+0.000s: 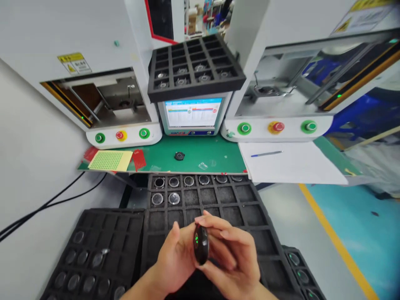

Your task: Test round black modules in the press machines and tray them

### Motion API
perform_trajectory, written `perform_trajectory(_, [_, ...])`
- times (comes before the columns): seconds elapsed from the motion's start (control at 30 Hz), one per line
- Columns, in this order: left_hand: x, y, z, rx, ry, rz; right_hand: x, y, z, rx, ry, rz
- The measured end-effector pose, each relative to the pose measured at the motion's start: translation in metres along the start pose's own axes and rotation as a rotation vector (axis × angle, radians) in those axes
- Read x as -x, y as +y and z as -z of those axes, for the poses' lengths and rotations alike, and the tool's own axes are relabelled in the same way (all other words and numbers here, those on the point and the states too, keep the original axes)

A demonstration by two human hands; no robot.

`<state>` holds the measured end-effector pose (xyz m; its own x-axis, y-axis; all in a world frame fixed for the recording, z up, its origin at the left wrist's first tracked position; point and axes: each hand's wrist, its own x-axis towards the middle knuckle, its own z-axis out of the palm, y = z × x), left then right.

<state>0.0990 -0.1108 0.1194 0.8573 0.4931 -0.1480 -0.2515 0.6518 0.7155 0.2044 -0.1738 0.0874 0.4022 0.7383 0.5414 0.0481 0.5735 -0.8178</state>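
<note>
A round black smartwatch body point(201, 245) is held on edge above the middle foam tray, with green lights glowing on its left-facing side. My right hand point(233, 254) grips its rim between thumb and fingers. My left hand point(178, 254) is beside it, thumb raised and apart, palm turned toward the watch; its fingertips are hidden behind the watch, so I cannot tell whether they touch it. Below and beyond my hands, the large black foam tray point(200, 198) holds several round watch bodies in its far rows, including a shiny one point(174, 198).
A foam tray of watch parts point(106, 227) lies left, another point(301, 271) lower right. On the green bench point(162, 146) are a small black part point(179, 156), a sticker sheet point(111, 160), and paper with a pen point(267, 153). Two button-panel machines flank a screen point(193, 112) under another foam tray point(196, 89).
</note>
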Motion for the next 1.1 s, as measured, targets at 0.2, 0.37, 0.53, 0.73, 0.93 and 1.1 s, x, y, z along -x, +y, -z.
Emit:
perform_trajectory(0.2, [-0.092,0.052,0.077,-1.515,0.56,-0.117,-0.075,0.072,0.061,0.519,-0.014,-0.018])
perform_trajectory(0.37, [-0.181,0.079,0.123,-1.802,0.692,0.021,-0.169,0.155,0.117,0.757,-0.251,-0.193])
perform_trajectory(0.53, [-0.212,0.085,0.133,-1.897,0.72,0.255,-0.216,0.196,0.13,0.918,-0.502,-0.348])
perform_trajectory(0.73, [-0.221,0.097,0.142,-1.808,0.761,0.292,-0.224,0.207,0.124,1.056,-0.688,-0.369])
perform_trajectory(0.93, [-0.221,0.091,0.158,-1.665,0.781,0.262,-0.209,0.198,0.12,1.15,-0.67,-0.265])
perform_trajectory(1.1, [-0.208,0.089,0.164,-1.713,0.867,0.197,-0.175,0.182,0.116,1.169,-0.667,-0.067])
